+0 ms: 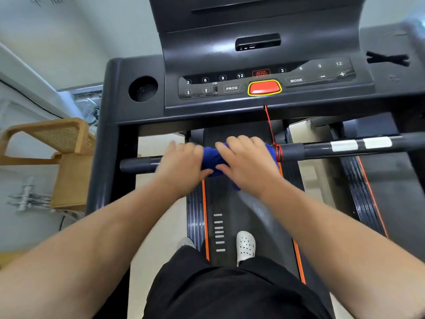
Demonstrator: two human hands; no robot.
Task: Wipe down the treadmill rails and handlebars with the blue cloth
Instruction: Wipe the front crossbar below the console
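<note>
A black horizontal handlebar (322,149) crosses the treadmill below the console. The blue cloth (210,158) is wrapped round the bar near its middle. My left hand (181,166) grips the bar and the cloth's left end, fingers curled over the top. My right hand (247,162) grips the cloth on the bar just to the right, fingers also curled over. A bit of cloth hangs below my right hand. The bar's left end (135,164) and its right part with two silver sensor patches (361,143) are bare.
A red safety cord (273,137) runs from the console's red key (264,88) to a coil on the bar beside my right hand. The console (264,77) sits above. My feet stand on the belt (232,203). A wooden chair (59,155) stands to the left.
</note>
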